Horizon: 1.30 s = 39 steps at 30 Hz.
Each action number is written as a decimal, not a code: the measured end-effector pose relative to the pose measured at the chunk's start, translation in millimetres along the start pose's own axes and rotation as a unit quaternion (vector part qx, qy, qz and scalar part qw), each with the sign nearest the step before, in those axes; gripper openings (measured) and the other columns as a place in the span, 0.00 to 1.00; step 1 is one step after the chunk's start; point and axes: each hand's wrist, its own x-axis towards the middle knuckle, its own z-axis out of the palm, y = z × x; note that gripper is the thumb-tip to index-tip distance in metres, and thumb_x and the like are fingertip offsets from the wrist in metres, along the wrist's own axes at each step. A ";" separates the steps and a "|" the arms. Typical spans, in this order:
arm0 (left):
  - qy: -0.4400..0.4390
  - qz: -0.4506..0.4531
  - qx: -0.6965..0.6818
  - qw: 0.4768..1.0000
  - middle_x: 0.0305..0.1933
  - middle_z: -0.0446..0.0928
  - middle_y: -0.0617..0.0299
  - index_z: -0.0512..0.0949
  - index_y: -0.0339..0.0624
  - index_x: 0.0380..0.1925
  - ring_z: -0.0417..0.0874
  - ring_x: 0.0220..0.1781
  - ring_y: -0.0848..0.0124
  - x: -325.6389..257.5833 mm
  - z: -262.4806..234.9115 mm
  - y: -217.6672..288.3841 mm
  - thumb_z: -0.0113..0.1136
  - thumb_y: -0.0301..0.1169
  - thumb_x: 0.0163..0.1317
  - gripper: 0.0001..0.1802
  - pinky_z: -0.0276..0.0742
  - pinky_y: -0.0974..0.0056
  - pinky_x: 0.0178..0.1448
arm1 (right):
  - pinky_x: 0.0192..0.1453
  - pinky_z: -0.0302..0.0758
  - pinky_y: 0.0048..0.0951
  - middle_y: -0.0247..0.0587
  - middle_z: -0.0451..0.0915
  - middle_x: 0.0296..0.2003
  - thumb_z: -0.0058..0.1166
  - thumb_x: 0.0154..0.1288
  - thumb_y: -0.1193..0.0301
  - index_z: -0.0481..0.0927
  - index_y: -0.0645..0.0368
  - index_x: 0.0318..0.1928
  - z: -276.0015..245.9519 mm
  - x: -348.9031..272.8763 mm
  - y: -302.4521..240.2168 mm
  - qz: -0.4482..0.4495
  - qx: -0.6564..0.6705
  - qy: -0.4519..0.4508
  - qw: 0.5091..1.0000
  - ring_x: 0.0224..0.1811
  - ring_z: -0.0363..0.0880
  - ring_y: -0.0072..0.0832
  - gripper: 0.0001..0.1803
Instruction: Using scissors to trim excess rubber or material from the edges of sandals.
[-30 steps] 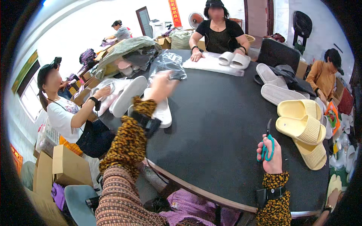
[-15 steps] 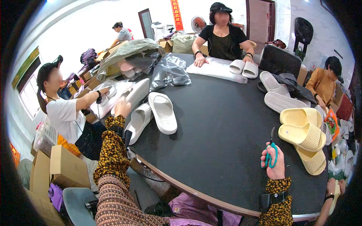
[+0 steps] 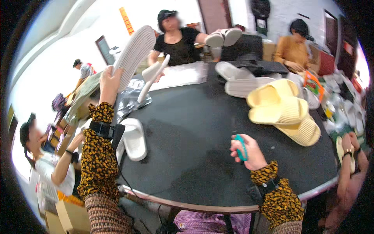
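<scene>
My left hand (image 3: 110, 85) is raised over the table's left side, closed on a white slipper (image 3: 136, 56) tilted up with its ribbed sole showing. Beside it a second white slipper (image 3: 154, 78) is tipped on edge in the air; what supports it I cannot make out. Lower down, a white slipper (image 3: 134, 140) lies near my left sleeve, which partly hides another one. My right hand (image 3: 252, 154) grips teal-handled scissors (image 3: 241, 148) above the black table; the blades are blurred. Yellow slippers (image 3: 278, 103) lie in a stack to its right.
Across the black table (image 3: 183, 156), a person in black lifts white slippers (image 3: 224, 38) beside a clear plastic-wrapped stack (image 3: 183, 76). Grey slippers (image 3: 249, 85) lie behind the yellow ones. Co-workers sit at left and far right; another's hands (image 3: 348, 144) hold a slipper at lower right.
My left hand has gone up with a white slipper. My right hand, with the scissors, shows further left as the view swings right. The person opposite has lifted white slippers off the plastic-wrapped stack.
</scene>
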 end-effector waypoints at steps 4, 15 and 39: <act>-0.035 0.057 -0.071 0.995 0.33 0.79 0.44 0.76 0.30 0.38 0.80 0.36 0.56 -21.0 91.1 119.9 0.55 0.40 0.58 0.21 0.72 0.57 0.42 | 0.18 0.70 0.18 0.35 0.76 0.28 0.59 0.59 0.65 0.71 0.63 0.50 -5.0 1.2 -4.0 0.010 -0.017 0.030 0.999 0.23 0.77 0.20 0.22; -0.402 0.273 -0.171 0.857 0.63 0.64 0.40 0.68 0.37 0.58 0.63 0.65 0.44 -186.5 243.2 253.3 0.56 0.49 0.59 0.33 0.59 0.51 0.67 | 0.16 0.69 0.19 0.33 0.74 0.27 0.60 0.58 0.63 0.70 0.62 0.48 -6.8 3.5 7.4 0.019 0.002 -0.006 1.000 0.23 0.76 0.19 0.22; -0.324 -0.198 0.307 0.873 0.16 0.77 0.50 0.79 0.32 0.20 0.81 0.21 0.60 -191.4 -145.4 -148.6 0.54 0.44 0.58 0.23 0.75 0.57 0.31 | 0.17 0.69 0.19 0.34 0.74 0.26 0.55 0.61 0.68 0.71 0.60 0.46 9.6 -2.2 -2.3 0.018 -0.031 -0.022 0.999 0.22 0.75 0.20 0.15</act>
